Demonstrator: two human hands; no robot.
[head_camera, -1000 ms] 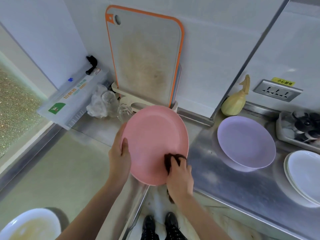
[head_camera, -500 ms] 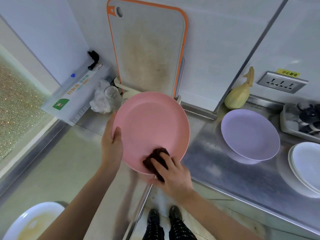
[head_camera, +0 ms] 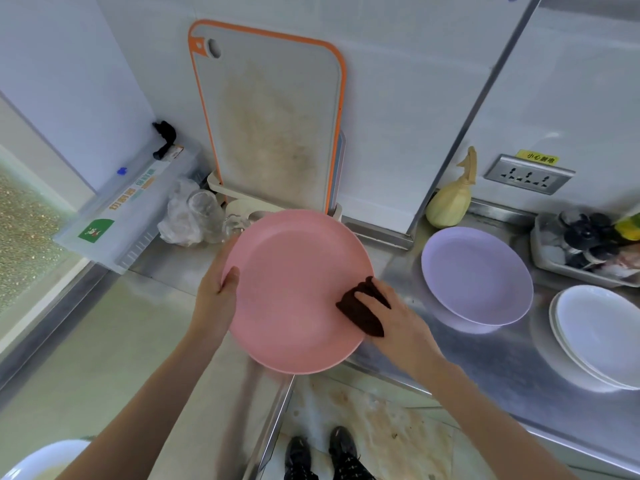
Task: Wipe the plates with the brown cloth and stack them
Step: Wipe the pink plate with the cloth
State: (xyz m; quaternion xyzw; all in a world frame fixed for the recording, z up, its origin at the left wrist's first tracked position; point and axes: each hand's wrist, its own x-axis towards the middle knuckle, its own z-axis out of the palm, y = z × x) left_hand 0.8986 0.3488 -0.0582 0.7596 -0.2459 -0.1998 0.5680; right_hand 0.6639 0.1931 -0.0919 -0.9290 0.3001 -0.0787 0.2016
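A pink plate is held tilted above the steel counter's corner. My left hand grips its left rim, thumb on the inner face. My right hand presses the brown cloth against the plate's right inner side, fingers curled over the cloth. A lavender plate lies on the counter to the right. Two stacked white plates sit at the far right edge.
An orange-rimmed cutting board leans on the wall behind. Glass jars and a plastic bag, a film dispenser box, a yellow gourd, a tray of dark items and a white bowl surround the counter.
My right hand slid the brown cloth from the plate's lower middle up to its right side. The plate tilted slightly and stayed in my left hand.
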